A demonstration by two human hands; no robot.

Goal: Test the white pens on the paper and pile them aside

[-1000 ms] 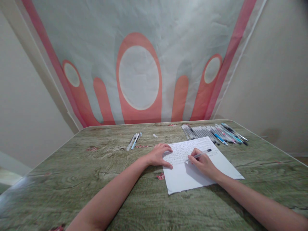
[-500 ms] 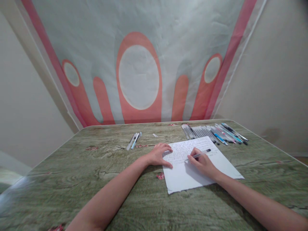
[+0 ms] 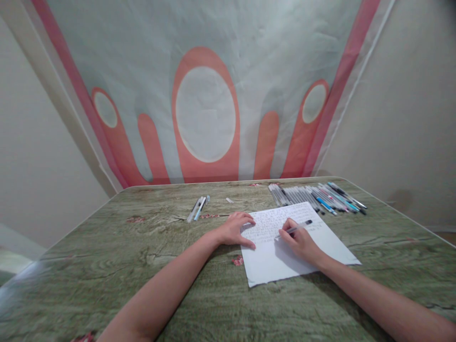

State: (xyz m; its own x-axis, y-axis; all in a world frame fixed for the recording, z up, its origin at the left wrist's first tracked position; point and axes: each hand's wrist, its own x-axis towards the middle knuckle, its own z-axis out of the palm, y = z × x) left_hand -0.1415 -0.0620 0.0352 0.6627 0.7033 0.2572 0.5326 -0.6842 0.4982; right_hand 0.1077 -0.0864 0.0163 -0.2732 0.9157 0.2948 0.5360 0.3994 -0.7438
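A white sheet of paper point(image 3: 270, 267) lies at a slant on the table, its upper part covered with lines of handwriting. My right hand point(image 3: 298, 240) rests on the sheet, fingers closed round a clear pen point(image 3: 301, 225) with a dark end. The pen's tip meets the paper by the lowest written line. At the sheet's left edge lies my left hand point(image 3: 236, 230), thumb and fingers spread apart, fingertips on the paper and nothing held.
Behind the sheet to the right lies a row of many pens point(image 3: 302, 195), among them a blue pen point(image 3: 326, 205). A few more pens point(image 3: 198, 208) and a small pale piece point(image 3: 230, 200) lie left of it. The wood-patterned table point(image 3: 107, 251) ends at a printed backdrop point(image 3: 210, 173).
My right hand and the pen have shifted very slightly to the right along the written line. My left hand and the paper stay in place.
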